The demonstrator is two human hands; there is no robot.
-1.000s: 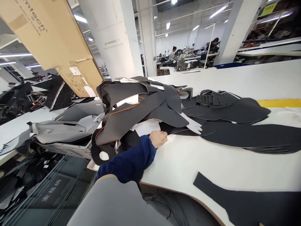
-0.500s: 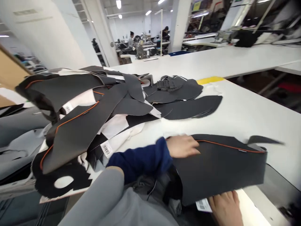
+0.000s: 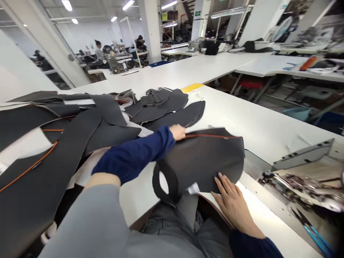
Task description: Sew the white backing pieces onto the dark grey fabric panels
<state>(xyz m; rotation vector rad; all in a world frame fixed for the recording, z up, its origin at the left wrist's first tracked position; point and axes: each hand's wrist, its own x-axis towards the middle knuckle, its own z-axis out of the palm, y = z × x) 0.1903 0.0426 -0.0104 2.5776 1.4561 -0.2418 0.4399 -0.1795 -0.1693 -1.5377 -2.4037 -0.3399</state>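
A heap of dark panels with orange piping is covering the left end of the white bench, while a stack of dark cut pieces is lying just beyond it. The left hand, its fingers curled nearly closed, is gripping the upper left edge of a dark panel with an orange seam. That panel is lying at the bench's near edge, a black loop and a white label showing along its lower side. The right hand is resting open, fingers spread, on the panel's lower right part. Farther right, a sewing machine is standing beside blue-handled scissors.
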